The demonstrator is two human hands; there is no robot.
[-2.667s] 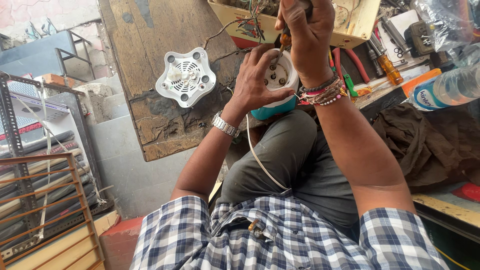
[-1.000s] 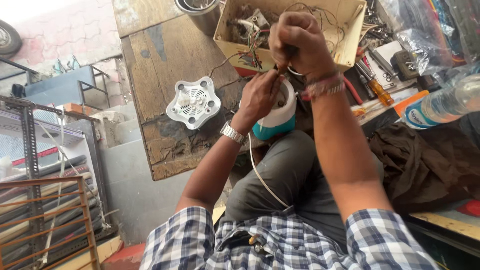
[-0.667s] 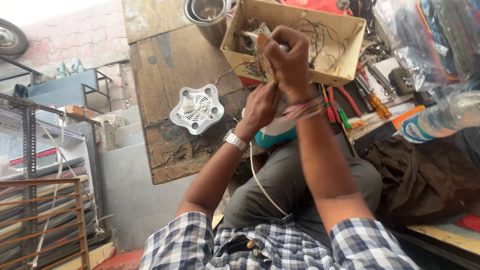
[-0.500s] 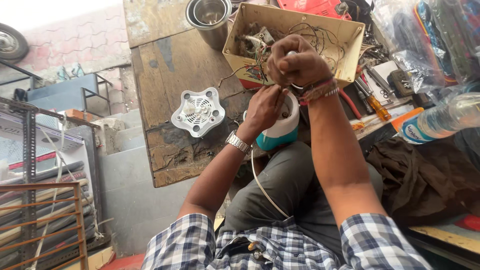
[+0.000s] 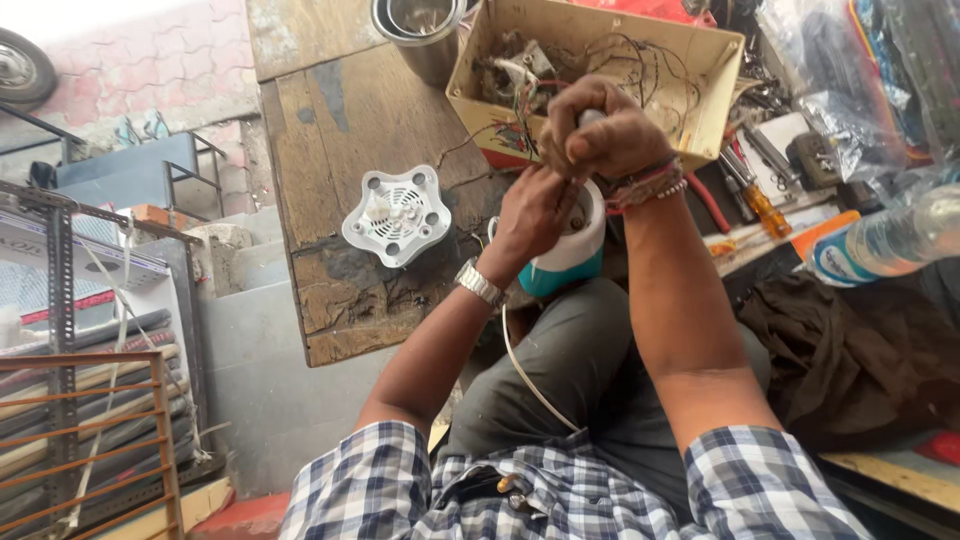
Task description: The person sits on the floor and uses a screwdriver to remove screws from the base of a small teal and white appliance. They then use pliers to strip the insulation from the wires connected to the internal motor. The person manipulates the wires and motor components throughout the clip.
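Lowered from the cardboard box (image 5: 600, 60), the right hand (image 5: 605, 140) is clenched on a tool handle — the left hand (image 5: 535, 210) is closed on the white-and-teal appliance (image 5: 575, 250).

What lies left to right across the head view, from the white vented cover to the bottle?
White vented cover → left hand → right hand → orange-handled screwdriver → plastic bottle.

Both arms reached forward from the chest, elbows bent. The right hand (image 5: 607, 135) was balled in a tight fist above the left hand (image 5: 535, 210), whose fingers curled downward, wrist bent.
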